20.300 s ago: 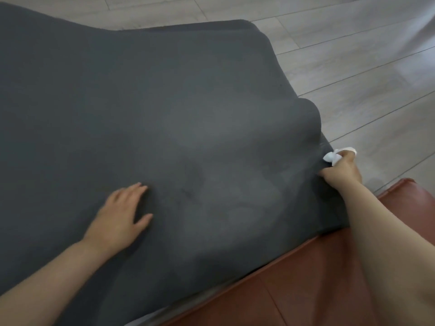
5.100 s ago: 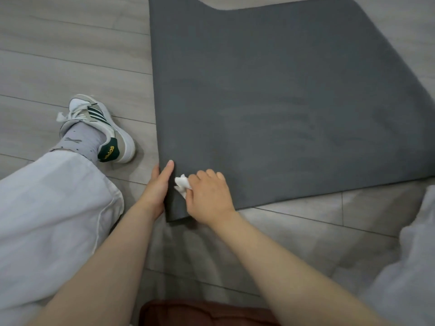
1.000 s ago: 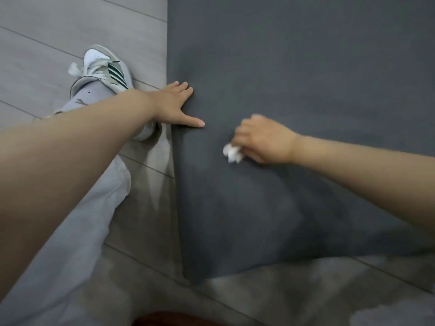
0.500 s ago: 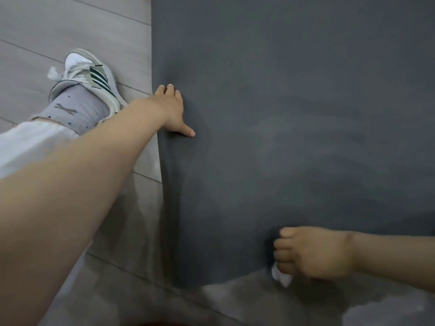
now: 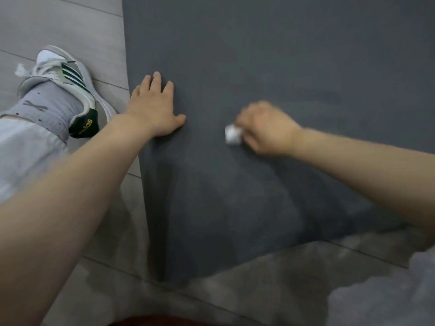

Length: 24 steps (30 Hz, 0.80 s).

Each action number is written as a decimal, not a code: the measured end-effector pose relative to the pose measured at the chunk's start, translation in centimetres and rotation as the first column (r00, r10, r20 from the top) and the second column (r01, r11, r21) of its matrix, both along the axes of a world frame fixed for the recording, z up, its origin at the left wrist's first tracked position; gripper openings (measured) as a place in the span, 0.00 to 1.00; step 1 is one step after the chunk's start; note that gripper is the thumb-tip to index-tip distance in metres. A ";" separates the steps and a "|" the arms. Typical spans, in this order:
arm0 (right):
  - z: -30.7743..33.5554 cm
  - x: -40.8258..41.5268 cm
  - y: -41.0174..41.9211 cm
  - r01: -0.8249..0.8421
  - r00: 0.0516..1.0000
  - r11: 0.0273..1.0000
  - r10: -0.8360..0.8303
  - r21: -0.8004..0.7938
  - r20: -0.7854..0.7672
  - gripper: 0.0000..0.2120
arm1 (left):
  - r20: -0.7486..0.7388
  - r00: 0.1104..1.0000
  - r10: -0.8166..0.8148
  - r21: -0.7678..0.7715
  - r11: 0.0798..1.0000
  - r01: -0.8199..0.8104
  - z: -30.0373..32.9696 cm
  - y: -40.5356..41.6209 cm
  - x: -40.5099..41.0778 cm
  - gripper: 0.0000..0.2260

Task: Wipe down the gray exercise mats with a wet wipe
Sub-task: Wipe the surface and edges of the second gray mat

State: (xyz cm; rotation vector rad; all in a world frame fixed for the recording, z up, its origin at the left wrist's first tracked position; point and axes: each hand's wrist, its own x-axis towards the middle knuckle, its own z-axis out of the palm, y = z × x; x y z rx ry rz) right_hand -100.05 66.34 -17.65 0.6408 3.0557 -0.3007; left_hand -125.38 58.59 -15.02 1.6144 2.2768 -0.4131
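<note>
The right hand [image 5: 266,128], curled round the wet wipe [image 5: 232,135], is pressed mid-frame on the gray mat [image 5: 270,55], whose unwiped length runs toward the top; the left hand [image 5: 154,107] is laid flat at its left edge

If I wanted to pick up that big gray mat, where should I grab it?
Probably the near left corner of the gray mat, coming from the bare floor on its left. Two free edges meet there, so fingers can slip under. Farther up, the left hand presses it flat, and the right hand rubs the wet wipe mid-mat.
</note>
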 end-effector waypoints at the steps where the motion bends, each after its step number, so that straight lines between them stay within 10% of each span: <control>1: 0.8 2.6 -3.0 -0.203 0.979 0.976 0.205 -0.075 0.022 0.06 | -0.002 1.000 -0.021 0.015 1.000 0.021 0.0 0.0 0.5 0.37; 4: 2.4 9.6 -9.4 -0.624 0.727 0.728 0.674 -0.285 0.129 0.04 | 0.017 0.994 -0.104 0.020 0.994 0.104 -0.2 0.2 3.0 0.33; 7: 2.2 10.0 -7.0 -0.720 0.626 0.630 0.771 -0.290 0.120 0.04 | 0.014 0.978 -0.210 0.013 0.978 0.210 -0.9 0.2 5.7 0.33; 12: 0.1 2.9 8.4 -0.025 0.999 0.979 0.032 0.201 -0.033 0.13 | 0.024 0.962 -0.271 0.014 0.963 0.271 -1.1 -0.6 7.6 0.31; 14: -0.6 2.3 11.5 0.447 0.891 0.873 -0.454 0.195 -0.010 0.15 | 0.032 0.965 -0.262 0.039 0.965 0.260 -0.8 -0.8 7.4 0.30; 16: -1.0 1.7 10.6 0.575 0.816 0.811 -0.578 0.110 -0.012 0.15 | 0.026 0.966 -0.257 0.069 0.965 0.254 -0.6 -1.0 7.0 0.29; 21: 0.2 9.0 -1.6 -0.185 0.982 0.978 0.187 -0.099 0.015 0.08 | 0.032 0.971 -0.238 0.076 0.969 0.235 -1.2 -1.5 7.4 0.28; 24: 1.8 15.1 -7.8 -0.709 0.657 0.662 0.745 -0.244 0.114 0.04 | 0.053 0.978 -0.200 0.033 0.980 0.198 -1.5 -1.4 8.3 0.30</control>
